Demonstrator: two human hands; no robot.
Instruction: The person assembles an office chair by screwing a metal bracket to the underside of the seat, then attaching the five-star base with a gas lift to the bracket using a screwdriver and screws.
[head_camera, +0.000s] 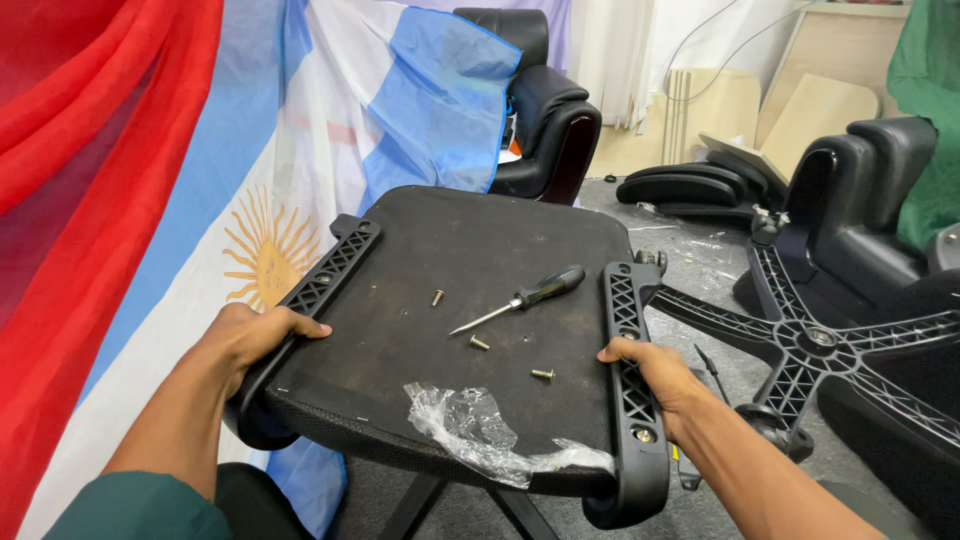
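Head view — hands (255, 335) on seat (470, 300)

The seat bottom (480, 290) is rough, matt black cloth; its armrest brackets (630, 340) are black plastic. Screws (541, 374) look like brass metal, the wrap (470, 425) thin clear plastic.

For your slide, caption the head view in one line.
Both hands, left hand and right hand, grip an upturned chair seat carrying a screwdriver and loose screws.

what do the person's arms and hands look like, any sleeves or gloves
Both hands are bare: no gloves, rings or watch show on the left hand or the right hand. The forearms are uncovered too. A dark green sleeve shows on the left upper arm, pushed up near the elbow. No sleeve shows on the right arm.
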